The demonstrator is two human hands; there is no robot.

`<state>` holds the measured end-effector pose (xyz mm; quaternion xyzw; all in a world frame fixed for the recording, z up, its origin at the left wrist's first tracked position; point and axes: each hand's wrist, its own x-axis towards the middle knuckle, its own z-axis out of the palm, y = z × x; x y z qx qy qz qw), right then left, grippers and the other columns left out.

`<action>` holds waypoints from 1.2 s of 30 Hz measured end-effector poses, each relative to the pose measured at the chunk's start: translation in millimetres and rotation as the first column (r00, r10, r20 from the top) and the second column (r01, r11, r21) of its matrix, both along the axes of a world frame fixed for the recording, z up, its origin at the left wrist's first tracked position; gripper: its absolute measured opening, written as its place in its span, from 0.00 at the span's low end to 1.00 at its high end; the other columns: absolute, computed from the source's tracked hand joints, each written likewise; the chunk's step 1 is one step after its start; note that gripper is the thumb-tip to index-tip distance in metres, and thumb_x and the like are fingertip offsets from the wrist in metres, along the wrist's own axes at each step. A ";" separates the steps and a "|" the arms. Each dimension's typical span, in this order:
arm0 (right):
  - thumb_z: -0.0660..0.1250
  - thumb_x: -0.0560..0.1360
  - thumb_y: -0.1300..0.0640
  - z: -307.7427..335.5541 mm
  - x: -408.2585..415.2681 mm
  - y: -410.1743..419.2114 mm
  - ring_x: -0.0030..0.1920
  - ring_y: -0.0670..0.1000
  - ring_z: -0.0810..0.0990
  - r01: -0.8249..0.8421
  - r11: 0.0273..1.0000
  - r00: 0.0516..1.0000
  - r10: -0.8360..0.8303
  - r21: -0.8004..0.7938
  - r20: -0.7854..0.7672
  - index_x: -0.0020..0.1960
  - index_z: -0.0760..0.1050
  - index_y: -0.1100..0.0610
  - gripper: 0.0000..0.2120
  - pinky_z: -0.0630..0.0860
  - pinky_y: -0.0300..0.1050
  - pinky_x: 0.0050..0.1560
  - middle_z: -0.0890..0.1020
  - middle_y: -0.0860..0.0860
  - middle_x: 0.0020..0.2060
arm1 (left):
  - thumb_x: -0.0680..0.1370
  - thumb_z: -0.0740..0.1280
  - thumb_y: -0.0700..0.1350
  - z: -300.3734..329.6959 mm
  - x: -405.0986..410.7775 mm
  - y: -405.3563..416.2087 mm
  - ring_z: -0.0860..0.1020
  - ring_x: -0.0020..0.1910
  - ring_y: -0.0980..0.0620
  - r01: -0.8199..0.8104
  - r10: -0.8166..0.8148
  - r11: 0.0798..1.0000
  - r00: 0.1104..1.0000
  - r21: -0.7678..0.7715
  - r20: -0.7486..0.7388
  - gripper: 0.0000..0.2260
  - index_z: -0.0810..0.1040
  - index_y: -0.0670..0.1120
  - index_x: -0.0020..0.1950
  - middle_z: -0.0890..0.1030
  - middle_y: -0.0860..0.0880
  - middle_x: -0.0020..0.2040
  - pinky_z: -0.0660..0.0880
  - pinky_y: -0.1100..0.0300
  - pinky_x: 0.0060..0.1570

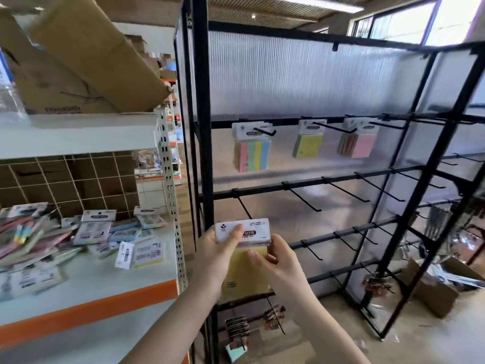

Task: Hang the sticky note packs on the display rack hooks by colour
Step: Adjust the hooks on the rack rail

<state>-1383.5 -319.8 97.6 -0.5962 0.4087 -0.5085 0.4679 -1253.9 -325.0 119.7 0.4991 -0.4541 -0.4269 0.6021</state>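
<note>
The white header card [242, 230] of the yellow sticky note pack [246, 271], held at about 6 o'clock, shows "NOTE" in white letters on a red band; a thumb hides the word before it. Print on the hanging packs, the shelf packs and the cardboard box is too blurred to read.

Shelf pile [39, 240] blurred, cut off at left; labels illegible.
</note>
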 end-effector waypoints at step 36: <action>0.67 0.73 0.56 112.7 -204.0 -233.7 0.34 0.53 0.76 0.431 0.858 0.880 -0.330 -0.279 0.343 0.40 0.77 0.57 0.05 0.73 0.48 0.39 0.79 0.52 0.31 | 0.76 0.65 0.53 102.1 -220.3 -228.9 0.80 0.38 0.51 0.253 -0.171 0.877 0.959 -0.408 0.227 0.12 0.77 0.45 0.46 0.81 0.47 0.39 0.75 0.60 0.37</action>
